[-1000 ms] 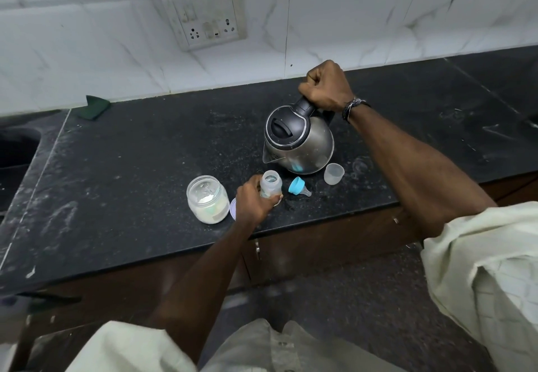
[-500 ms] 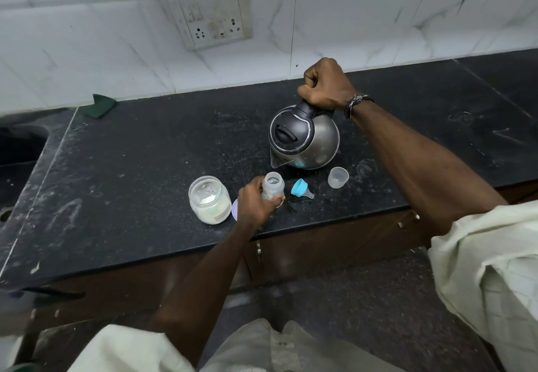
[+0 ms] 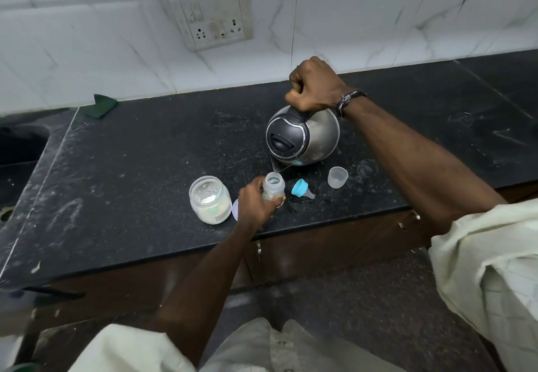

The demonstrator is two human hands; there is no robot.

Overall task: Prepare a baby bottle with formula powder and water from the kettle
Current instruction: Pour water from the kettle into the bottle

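Two grips clamped: right hand kettle | left hand bottle | jar beside

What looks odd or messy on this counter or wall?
White powder is smeared across the black counter, and wet marks lie near the small clear cup. The socket plate on the wall hangs crooked, with a dark gap above it.

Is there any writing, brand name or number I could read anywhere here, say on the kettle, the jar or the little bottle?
No text can be read in this view.
Kettle: no brand or marking shows.
Powder jar: a faint label patch, too blurred to read.
Baby bottle: any scale marks are too small to make out, partly covered by the left hand.
Wall socket plate: only switches and holes, no lettering.
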